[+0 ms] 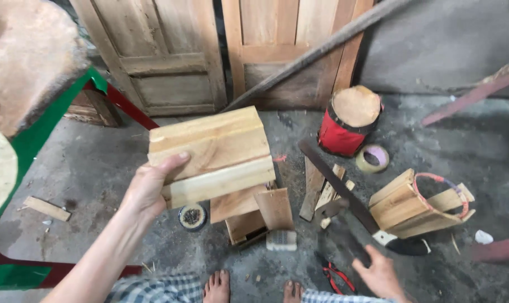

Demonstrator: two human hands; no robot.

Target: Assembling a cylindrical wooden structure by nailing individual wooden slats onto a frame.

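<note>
Our left hand (149, 189) grips a stack of wooden boards (212, 155), lifted above the concrete floor (92, 163) (thumb across the front face). Farther right, our right hand (379, 275) hangs open-fingered just beside a handsaw (344, 191), whose dark handle lies near the fingertips.

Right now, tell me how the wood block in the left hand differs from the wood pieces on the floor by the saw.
The wood block is held up in the left hand; the wood pieces lie on the floor. The block is bare, while a wire ring loops around the pieces. The block is one piece; the pieces are several stacked. Both are pale, cut timber.
</note>
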